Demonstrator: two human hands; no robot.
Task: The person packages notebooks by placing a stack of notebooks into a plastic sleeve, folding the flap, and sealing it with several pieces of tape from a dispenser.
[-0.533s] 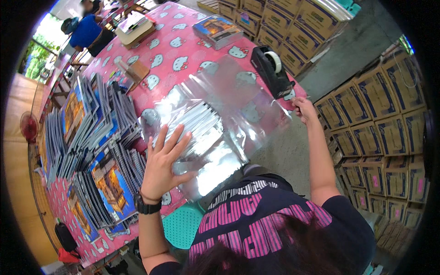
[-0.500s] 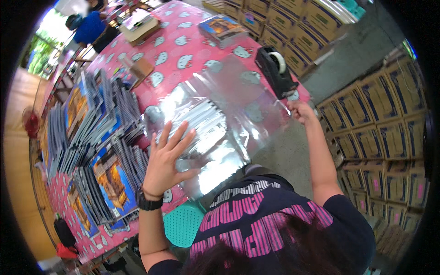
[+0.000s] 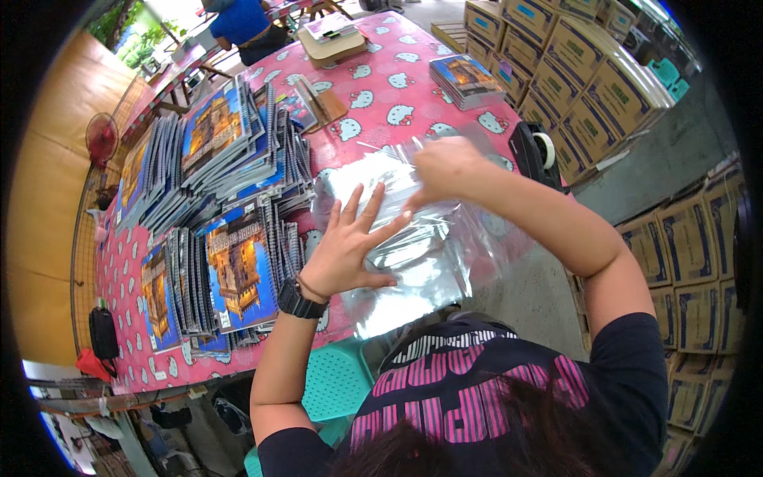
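I logged left hand [image 3: 343, 253] flat, fingers spread, pressing clear bag [image 3: 413, 246], gripping nothing | right hand [image 3: 447, 168] pinched bag's far edge | bag lay at table's [image 3: 381, 87] near edge, right of notebook stacks [image 3: 230, 215] | tape dispenser [image 3: 531, 153] just right.

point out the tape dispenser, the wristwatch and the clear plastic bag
tape dispenser [image 3: 531, 153], head view, on its black body beside the tape roll
wristwatch [image 3: 296, 300], head view, on the black strap at the left wrist
clear plastic bag [image 3: 433, 262], head view, on the shiny film right of the left hand
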